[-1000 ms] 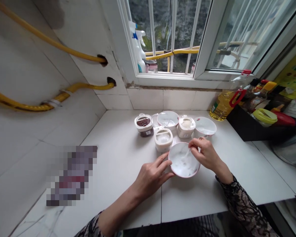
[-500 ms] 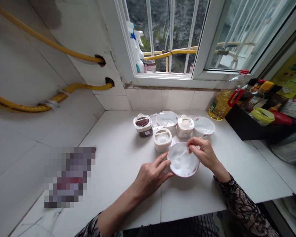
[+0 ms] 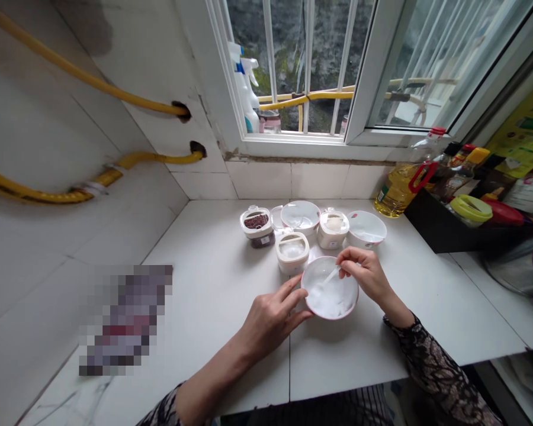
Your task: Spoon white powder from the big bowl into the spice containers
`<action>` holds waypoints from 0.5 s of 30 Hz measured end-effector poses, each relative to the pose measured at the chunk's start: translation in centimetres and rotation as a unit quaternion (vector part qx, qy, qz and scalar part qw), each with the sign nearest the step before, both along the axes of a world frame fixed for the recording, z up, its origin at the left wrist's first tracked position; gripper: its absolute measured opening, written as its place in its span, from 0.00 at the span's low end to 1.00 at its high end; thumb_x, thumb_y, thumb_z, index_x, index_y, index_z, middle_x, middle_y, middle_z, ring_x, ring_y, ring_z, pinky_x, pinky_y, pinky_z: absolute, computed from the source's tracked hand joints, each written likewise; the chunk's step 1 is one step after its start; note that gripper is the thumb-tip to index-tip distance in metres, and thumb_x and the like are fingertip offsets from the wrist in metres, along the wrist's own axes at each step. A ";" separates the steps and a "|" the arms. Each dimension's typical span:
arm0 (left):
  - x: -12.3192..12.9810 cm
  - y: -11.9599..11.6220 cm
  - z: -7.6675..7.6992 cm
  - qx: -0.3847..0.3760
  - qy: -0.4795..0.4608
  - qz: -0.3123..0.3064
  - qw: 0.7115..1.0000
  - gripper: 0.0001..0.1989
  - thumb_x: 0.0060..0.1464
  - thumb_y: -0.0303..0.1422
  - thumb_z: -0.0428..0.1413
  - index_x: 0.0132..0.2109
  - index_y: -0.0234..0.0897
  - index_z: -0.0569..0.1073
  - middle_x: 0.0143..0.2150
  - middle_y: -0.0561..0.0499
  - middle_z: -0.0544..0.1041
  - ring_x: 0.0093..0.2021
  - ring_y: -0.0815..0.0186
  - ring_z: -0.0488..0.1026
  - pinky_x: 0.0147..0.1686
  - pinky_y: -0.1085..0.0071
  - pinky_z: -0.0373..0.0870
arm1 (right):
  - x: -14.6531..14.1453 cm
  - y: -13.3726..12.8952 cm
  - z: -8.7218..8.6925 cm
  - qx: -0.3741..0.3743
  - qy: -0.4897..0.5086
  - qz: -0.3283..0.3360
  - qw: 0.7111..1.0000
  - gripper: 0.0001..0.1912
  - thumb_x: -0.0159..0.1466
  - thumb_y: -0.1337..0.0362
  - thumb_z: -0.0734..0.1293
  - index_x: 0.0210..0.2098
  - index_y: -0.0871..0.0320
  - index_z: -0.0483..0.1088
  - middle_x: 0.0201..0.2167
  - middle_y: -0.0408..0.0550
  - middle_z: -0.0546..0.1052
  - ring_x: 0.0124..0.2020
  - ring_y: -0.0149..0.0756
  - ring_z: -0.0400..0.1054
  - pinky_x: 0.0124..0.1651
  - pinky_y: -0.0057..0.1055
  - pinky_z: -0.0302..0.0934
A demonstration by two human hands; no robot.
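My left hand (image 3: 269,319) grips the left side of a white bowl (image 3: 352,291) with a pink rim, fingers and thumb along its edge. A white, powdery or grainy substance (image 3: 335,303) lies inside. Above the bowl's right edge, my right hand (image 3: 366,275) pinches a small white spoon (image 3: 330,276), whose tip rests in the white substance. Just behind the bowl stands a jar with white contents (image 3: 292,253), its lid raised. Beside it are a jar of dark red grains (image 3: 257,228) and a jar with pale contents (image 3: 333,229).
Two more white bowls, a rear one (image 3: 299,214) and a right one (image 3: 368,229), stand behind the jars. An oil bottle (image 3: 395,192) and a black condiment box (image 3: 430,225) line the right. A blurred-out flat item (image 3: 128,319) lies left. Yellow pipes (image 3: 153,157) cross the wall.
The spoon has shifted slightly in the bowl, its tip lower and to the left, and more of it shows. My left hand keeps its hold on the bowl.
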State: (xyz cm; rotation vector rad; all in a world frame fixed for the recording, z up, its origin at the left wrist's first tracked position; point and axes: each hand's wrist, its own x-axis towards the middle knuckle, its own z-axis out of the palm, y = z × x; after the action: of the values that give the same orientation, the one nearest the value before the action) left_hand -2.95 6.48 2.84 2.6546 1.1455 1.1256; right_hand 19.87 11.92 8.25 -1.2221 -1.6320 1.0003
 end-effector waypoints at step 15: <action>0.1 0.2 -0.1 0.002 -0.005 -0.006 1.000 0.13 0.65 0.39 0.50 0.44 0.34 0.72 0.53 0.36 0.76 0.31 0.66 0.79 0.26 0.72 0.76 | 0.7 1.6 -0.3 -0.100 0.152 -0.032 0.983 0.04 0.47 0.66 0.66 0.21 0.59 0.73 0.13 0.43 0.73 0.17 0.29 0.61 0.24 0.28 0.56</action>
State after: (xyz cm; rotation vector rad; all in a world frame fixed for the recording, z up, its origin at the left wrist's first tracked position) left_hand -2.87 6.65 2.73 2.6525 1.1260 1.1383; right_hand 20.57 13.48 7.94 -1.1773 -1.2718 1.2654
